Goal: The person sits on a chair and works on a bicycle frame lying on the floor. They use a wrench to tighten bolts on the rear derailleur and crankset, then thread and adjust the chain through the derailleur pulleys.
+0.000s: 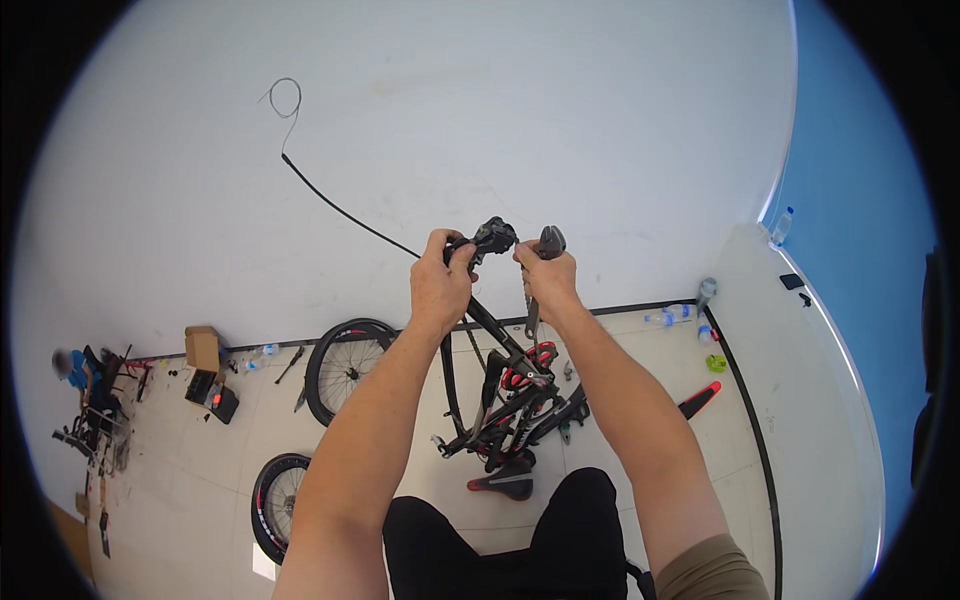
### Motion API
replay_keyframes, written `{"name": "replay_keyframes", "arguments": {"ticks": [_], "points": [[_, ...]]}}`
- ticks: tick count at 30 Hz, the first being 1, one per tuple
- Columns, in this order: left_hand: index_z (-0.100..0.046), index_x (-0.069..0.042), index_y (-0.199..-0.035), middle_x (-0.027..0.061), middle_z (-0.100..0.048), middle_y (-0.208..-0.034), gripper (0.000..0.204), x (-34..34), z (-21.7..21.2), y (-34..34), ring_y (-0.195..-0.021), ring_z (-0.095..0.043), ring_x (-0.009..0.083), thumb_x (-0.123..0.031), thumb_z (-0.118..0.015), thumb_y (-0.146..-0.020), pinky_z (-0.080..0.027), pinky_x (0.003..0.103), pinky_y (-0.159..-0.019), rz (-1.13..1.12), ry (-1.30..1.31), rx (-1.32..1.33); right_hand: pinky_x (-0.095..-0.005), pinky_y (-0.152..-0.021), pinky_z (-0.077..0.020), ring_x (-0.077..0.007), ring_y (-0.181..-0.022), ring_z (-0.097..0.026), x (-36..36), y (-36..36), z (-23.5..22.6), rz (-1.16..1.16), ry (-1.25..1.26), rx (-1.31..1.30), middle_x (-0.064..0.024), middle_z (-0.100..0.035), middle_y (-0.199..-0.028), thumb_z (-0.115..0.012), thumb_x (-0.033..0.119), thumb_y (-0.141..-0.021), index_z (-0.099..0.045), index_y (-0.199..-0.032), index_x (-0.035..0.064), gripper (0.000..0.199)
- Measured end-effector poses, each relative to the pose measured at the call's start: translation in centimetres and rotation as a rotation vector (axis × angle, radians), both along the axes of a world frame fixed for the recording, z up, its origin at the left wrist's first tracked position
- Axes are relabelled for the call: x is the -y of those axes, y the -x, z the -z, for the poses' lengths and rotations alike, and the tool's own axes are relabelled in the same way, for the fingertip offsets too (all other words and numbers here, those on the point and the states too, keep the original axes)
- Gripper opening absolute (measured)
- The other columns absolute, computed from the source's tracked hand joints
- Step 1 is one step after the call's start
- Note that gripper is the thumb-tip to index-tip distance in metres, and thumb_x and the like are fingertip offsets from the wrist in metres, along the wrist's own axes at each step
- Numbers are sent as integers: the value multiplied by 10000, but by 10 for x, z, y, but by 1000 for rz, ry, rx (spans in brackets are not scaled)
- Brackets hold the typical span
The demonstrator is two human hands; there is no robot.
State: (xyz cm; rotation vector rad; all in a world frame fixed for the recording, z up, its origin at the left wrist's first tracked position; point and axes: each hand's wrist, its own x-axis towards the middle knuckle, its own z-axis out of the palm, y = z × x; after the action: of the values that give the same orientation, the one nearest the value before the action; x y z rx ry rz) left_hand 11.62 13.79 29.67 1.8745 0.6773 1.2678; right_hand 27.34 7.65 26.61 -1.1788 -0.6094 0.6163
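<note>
**Both hands up on a bike part, frame lying below**

The person holds a black bicycle component (490,240), a derailleur by the look of it, raised in front of the white wall (500,100). The left hand (440,285) is closed around its left side; a black cable (340,210) trails from it up and left across the wall to a thin looped wire end. The right hand (548,280) is wrapped round grey pliers (545,260), whose jaws stand right beside the part; whether they bite it I cannot tell.

As I judge it, a slip of the pliers could nip the left fingers, which sit close to the jaws, and the loose cable could whip or snag if tugged.

Underneath, the bike frame (510,400) lies on the tiled floor (400,480) with its saddle (505,485) near the person's knees. One wheel (345,365) leans by the wall's foot, another (280,500) lies nearer the floor's left side. Floor room is tight below; the air above the hands is open.
</note>
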Motion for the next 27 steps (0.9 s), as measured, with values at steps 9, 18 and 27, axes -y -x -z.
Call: {"name": "replay_keyframes", "arguments": {"ticks": [9,18,27], "points": [[-565,-5,-1112,136,-703,-802,207,1,-2,0,-648,-715,192,-153,-615,-975,-529,309,-569,-7,-24,-10,-203,-401,-262,-14,-504,-365,5,6,1,-99,-9,-111,-19,-613,-825,-657,122,-953,-632,-940,21,105],[-552,-4,-1134,122,-682,-857,200,7,-8,0,-679,-697,165,-136,-596,-991,-534,284,-583,14,27,-42,-299,-531,-406,-108,-592,-501,-9,2,22,48,17,161,-25,-623,-751,-654,162,-939,-645,-895,22,147],[-561,-11,-1127,116,-677,-830,199,4,-5,1,-674,-703,168,-138,-609,-981,-525,293,-576,21,35,-4,-305,-666,-448,-121,-697,-554,-3,-8,82,180,130,172,-35,-659,-797,-646,167,-923,-661,-908,17,152]]}}
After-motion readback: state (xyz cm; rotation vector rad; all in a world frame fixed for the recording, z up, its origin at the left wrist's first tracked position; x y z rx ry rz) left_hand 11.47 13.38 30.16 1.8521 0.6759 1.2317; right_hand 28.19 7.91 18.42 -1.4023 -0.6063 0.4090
